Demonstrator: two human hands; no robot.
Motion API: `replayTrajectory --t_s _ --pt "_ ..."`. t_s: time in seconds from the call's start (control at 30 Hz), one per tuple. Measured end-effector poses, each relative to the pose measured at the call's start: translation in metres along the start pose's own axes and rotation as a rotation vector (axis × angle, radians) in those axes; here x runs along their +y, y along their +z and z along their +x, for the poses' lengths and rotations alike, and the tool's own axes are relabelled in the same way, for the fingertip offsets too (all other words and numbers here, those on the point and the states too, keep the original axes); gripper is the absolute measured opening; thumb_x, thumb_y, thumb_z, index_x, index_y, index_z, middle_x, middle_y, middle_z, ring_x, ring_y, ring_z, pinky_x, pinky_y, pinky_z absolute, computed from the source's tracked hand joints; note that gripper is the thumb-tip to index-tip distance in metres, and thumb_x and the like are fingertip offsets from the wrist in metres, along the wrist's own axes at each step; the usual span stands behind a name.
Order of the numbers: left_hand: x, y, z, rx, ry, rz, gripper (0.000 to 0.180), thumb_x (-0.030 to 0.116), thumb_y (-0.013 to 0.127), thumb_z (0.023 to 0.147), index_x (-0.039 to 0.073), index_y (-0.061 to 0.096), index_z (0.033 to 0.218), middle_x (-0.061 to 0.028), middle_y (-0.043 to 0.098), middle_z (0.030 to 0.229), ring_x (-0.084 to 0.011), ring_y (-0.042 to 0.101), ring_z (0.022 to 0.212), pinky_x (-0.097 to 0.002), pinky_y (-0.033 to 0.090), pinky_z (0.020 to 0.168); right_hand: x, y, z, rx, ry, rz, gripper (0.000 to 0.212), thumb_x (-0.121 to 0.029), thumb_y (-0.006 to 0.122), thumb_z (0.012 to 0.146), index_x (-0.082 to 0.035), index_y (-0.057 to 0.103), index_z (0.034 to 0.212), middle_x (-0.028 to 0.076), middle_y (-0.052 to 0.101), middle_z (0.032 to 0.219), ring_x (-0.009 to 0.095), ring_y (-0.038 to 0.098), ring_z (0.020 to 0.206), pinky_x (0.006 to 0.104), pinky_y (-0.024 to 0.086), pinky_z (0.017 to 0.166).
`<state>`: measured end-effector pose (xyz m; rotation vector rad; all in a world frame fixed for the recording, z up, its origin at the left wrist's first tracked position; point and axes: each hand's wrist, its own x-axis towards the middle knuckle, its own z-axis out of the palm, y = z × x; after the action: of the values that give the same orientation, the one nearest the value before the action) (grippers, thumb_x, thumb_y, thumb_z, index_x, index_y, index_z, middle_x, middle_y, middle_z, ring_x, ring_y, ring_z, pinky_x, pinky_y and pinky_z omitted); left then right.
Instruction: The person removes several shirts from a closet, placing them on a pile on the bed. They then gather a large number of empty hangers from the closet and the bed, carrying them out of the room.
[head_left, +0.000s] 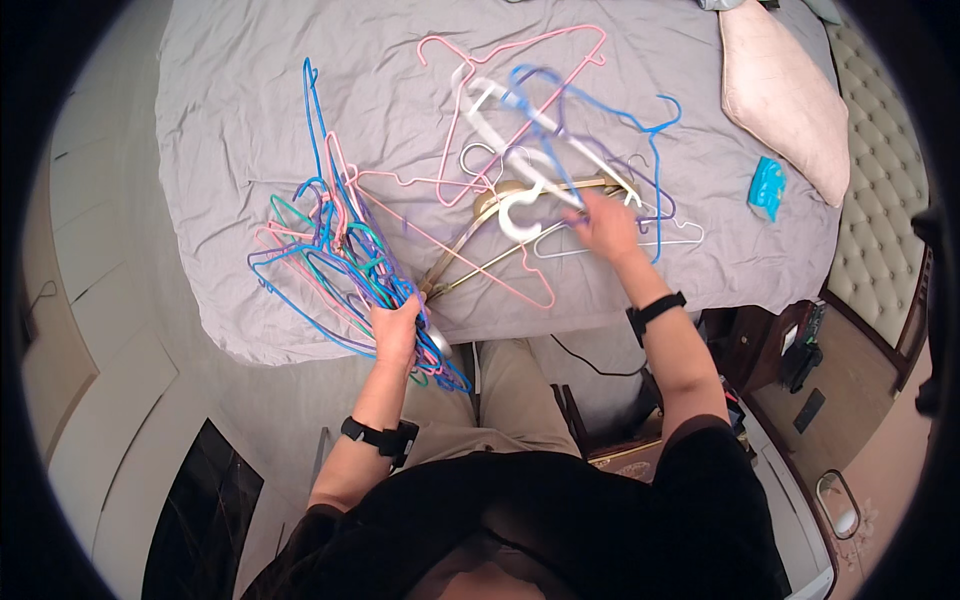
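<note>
Setting: a person stands at the foot of a bed [250,110] covered with a wrinkled grey sheet, seen from above.
Left hand [398,330]: grip closed tight around a tangled bundle of wire hangers [330,255] in blue, teal and pink, held at the bed's near edge.
Right hand [605,225]: reaches into a loose pile of hangers [545,150] lying mid-bed; it is blurred, so whether its grip has closed on one cannot be told.
Pile: pink, blue, white and brass-coloured hangers overlap.
Wrists: a dark band on each.
Far right: a pale pink pillow [780,95], with a small blue object [767,186] just beside it.
</note>
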<state>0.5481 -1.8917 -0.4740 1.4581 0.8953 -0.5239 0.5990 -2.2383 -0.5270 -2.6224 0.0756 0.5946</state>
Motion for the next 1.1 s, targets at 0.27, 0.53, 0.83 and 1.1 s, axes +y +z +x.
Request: replayTrajectory --t_s 0.27,0.53,0.83,1.1 --pt "-0.007 -0.002 -0.001 0.012 0.018 0.1 0.005 0.003 0.063 0.074 0.004 0.058 0.072 -0.0025 0.058 0.064 -0.0133 0.054 0.055 -0.0275 0.042 0.054 -0.012 0.043 -0.004 -0.072 -0.482 -0.335 0.038 -0.015 0.072 0.059 -0.01 0.057 0.094 0.008 0.056 0.096 0.025 0.052 0.099 0.0364 0.038 0.09" --pt "0.009 -0.032 -0.022 0.039 0.048 -0.07 0.019 0.003 0.061 0.077 0.0 0.059 0.095 -0.0027 0.056 0.067 -0.0128 0.052 0.056 -0.0265 0.04 0.053 -0.024 0.032 0.006 -0.127 -0.432 -0.344 0.031 -0.013 0.07 0.063 -0.01 0.054 0.09 0.011 0.063 0.071 0.031 0.064 0.069 0.0431 0.052 0.062" --pt "0.029 -0.098 -0.056 0.103 0.039 -0.255 0.028 0.006 0.059 0.078 -0.002 0.055 0.105 -0.0047 0.057 0.071 -0.0136 0.053 0.056 -0.0254 0.041 0.052 -0.077 -0.027 0.062 0.061 -0.309 -0.274 0.063 -0.008 0.07 0.064 -0.019 0.051 0.123 0.012 0.057 0.117 0.032 0.063 0.087 0.0439 0.053 0.071" --pt "0.01 -0.098 -0.07 0.067 0.007 -0.175 0.029 0.002 0.056 0.08 -0.004 0.053 0.108 -0.0059 0.056 0.075 -0.0148 0.054 0.059 -0.0275 0.042 0.056 -0.113 0.019 0.126 -0.143 -0.244 -0.277 0.072 -0.004 0.065 0.068 -0.019 0.04 0.134 0.011 0.042 0.134 0.033 0.061 0.099 0.0432 0.053 0.077"
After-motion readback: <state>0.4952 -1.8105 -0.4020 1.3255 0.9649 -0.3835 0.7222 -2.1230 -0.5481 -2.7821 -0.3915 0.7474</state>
